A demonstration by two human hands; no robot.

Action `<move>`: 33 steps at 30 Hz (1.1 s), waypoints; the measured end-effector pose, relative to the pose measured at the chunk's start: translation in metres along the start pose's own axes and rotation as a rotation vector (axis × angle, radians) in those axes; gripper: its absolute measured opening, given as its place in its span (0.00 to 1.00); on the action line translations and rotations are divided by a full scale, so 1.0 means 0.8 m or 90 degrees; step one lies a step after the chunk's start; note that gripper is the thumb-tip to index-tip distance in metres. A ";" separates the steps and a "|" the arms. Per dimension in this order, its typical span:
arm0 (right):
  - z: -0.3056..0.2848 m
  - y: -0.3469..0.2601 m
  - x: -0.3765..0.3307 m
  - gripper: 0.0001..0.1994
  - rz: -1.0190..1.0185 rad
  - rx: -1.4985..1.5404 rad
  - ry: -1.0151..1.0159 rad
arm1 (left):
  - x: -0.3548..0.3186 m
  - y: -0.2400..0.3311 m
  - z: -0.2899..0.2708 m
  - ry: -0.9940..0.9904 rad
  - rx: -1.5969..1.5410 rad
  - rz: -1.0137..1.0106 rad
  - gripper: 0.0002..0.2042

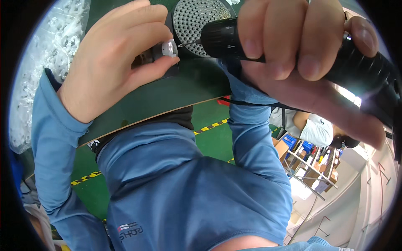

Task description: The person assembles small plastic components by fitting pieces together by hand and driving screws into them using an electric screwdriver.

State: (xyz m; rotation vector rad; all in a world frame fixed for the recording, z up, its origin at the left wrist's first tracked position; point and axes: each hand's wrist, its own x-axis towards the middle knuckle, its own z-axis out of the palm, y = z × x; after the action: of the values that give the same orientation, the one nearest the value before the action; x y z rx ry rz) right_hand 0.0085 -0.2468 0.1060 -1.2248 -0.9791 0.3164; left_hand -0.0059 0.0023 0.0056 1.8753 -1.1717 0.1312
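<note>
My left hand is closed around a small part with a shiny silver, rounded end. The end sticks out between thumb and fingertips; the rest is dark and mostly covered by the fingers. In my right hand is a black power screwdriver, lying level, its thin bit pointing left at the silver end. Whether the bit touches the part I cannot tell. Behind the bit lies a round metal tray full of holes, with small brass-coloured screws at its right side.
A clear plastic bag of white parts lies at the left on the dark green table. The table's front edge runs close to my waist. Beyond my right arm are another person and a shelf rack with boxes.
</note>
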 end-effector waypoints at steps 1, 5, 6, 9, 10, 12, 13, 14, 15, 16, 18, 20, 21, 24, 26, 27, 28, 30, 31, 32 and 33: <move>0.002 0.003 0.000 0.15 0.005 0.004 0.004 | -0.001 0.000 0.000 0.007 -0.001 0.003 0.17; 0.008 0.011 0.000 0.15 0.013 0.007 0.010 | -0.003 -0.001 0.001 0.025 0.004 0.021 0.17; 0.009 0.012 0.001 0.15 0.014 0.007 0.010 | -0.004 -0.001 0.002 0.034 0.009 0.027 0.17; 0.011 0.015 0.000 0.15 0.023 0.009 0.012 | -0.006 -0.002 0.002 0.032 0.003 0.020 0.17; 0.011 0.016 0.001 0.15 0.024 0.011 0.011 | -0.007 -0.001 0.002 0.020 -0.006 0.007 0.17; 0.013 0.018 0.002 0.15 0.029 0.012 0.008 | -0.007 -0.002 0.000 0.021 0.007 0.020 0.17; 0.013 0.019 0.003 0.15 0.030 0.016 0.007 | -0.007 -0.002 0.000 0.021 0.019 0.034 0.17; 0.015 0.020 0.003 0.15 0.033 0.016 0.005 | -0.007 -0.003 0.001 0.023 0.019 0.033 0.17; 0.016 0.020 0.005 0.15 0.035 0.015 0.005 | -0.008 -0.003 0.001 0.025 0.012 0.033 0.17; 0.016 0.020 0.005 0.15 0.037 0.016 0.004 | -0.008 -0.004 0.002 0.028 0.006 0.033 0.17; 0.018 0.019 0.007 0.15 0.043 0.018 0.005 | -0.008 -0.004 0.000 0.018 0.005 0.032 0.16; 0.019 0.018 0.008 0.16 0.054 0.018 0.011 | -0.002 -0.006 -0.005 0.007 0.003 0.031 0.16; 0.022 0.017 0.008 0.16 0.059 0.017 0.017 | 0.005 -0.008 -0.010 0.004 0.023 0.066 0.12; 0.031 0.008 0.010 0.17 0.095 0.018 0.046 | 0.005 -0.008 -0.008 0.004 0.038 0.082 0.10; 0.046 -0.003 0.008 0.17 0.140 0.011 0.089 | 0.005 -0.008 -0.007 0.006 0.034 0.064 0.12; 0.055 -0.010 0.007 0.17 0.168 0.006 0.116 | 0.007 -0.007 -0.010 0.005 0.025 0.075 0.12; 0.062 -0.015 0.009 0.18 0.192 0.005 0.139 | 0.008 -0.007 -0.013 0.003 0.020 0.083 0.11; 0.073 -0.020 0.008 0.18 0.230 -0.002 0.181 | 0.006 -0.005 -0.015 0.001 0.025 0.073 0.11; 0.079 -0.022 0.009 0.19 0.246 -0.003 0.200 | 0.007 -0.004 -0.014 -0.001 0.025 0.069 0.11; 0.075 -0.020 0.008 0.19 0.214 0.004 0.175 | 0.007 -0.004 -0.015 0.001 0.025 0.069 0.11; 0.069 -0.013 0.010 0.19 0.168 0.020 0.140 | 0.008 -0.003 -0.016 -0.008 0.023 0.064 0.11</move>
State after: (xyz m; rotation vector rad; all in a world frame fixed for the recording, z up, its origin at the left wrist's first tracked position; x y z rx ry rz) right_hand -0.0324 -0.2098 0.1196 -1.3315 -0.6221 0.3923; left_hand 0.0039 0.0076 0.0147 1.8516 -1.2800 0.1986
